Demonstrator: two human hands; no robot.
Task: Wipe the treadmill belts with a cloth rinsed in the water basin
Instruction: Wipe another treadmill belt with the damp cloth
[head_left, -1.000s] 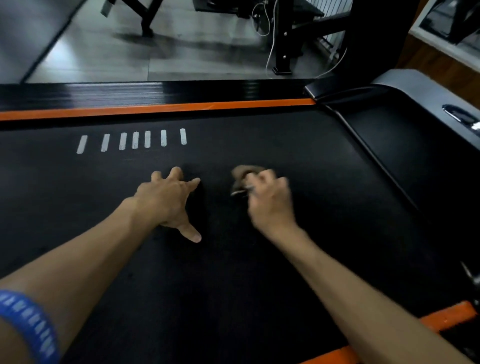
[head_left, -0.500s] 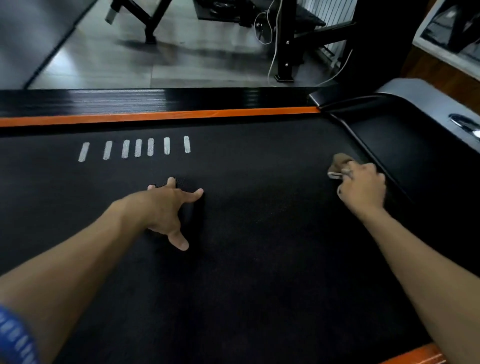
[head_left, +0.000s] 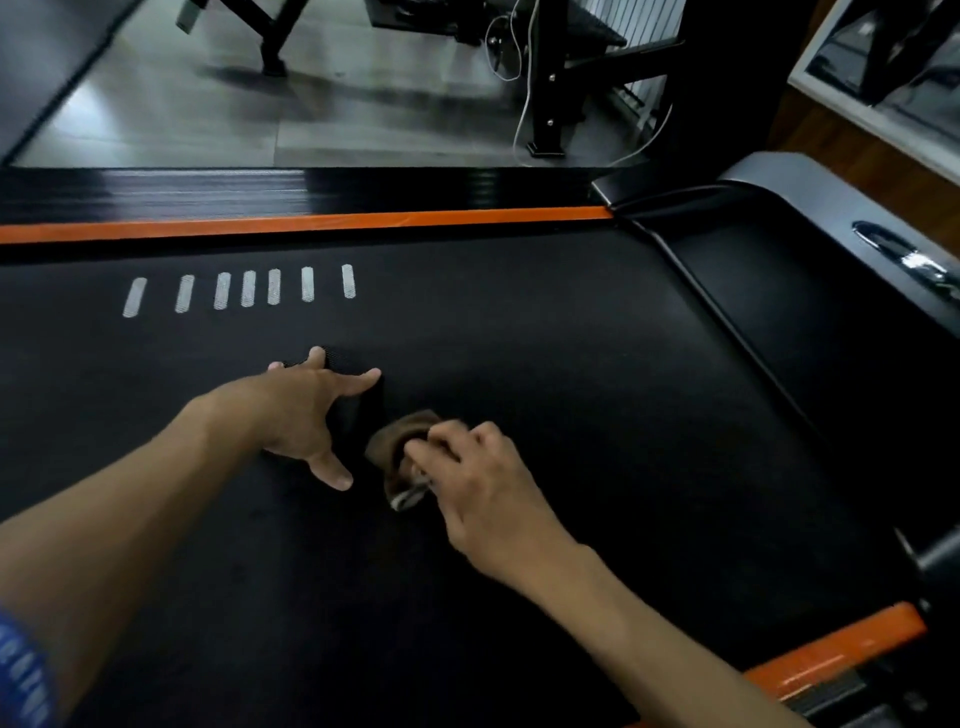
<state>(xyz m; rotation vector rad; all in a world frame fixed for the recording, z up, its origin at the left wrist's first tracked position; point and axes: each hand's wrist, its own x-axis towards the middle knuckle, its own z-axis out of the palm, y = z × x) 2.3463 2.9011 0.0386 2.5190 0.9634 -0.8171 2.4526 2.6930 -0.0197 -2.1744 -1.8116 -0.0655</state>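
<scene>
One treadmill belt (head_left: 571, 467) lies under two hands: the left hand (head_left: 306, 415) spread flat, the right hand (head_left: 478, 483) bunched round one brown cloth (head_left: 400, 447). Beyond that grip, up and to its left, seven white dashes (head_left: 248, 288) sit in a row. Two orange strips: the far orange strip (head_left: 311, 224) past the grip, the near orange strip (head_left: 831, 654) behind it. One blue wristband (head_left: 23, 675) on the left arm.

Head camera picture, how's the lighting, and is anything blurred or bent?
Head view: dim overall; the black belt swallows detail, while the floor beyond catches pale window-like light. Slight motion blur softens the right hand and its cloth. Wide-angle distortion bows the orange side rail.
</scene>
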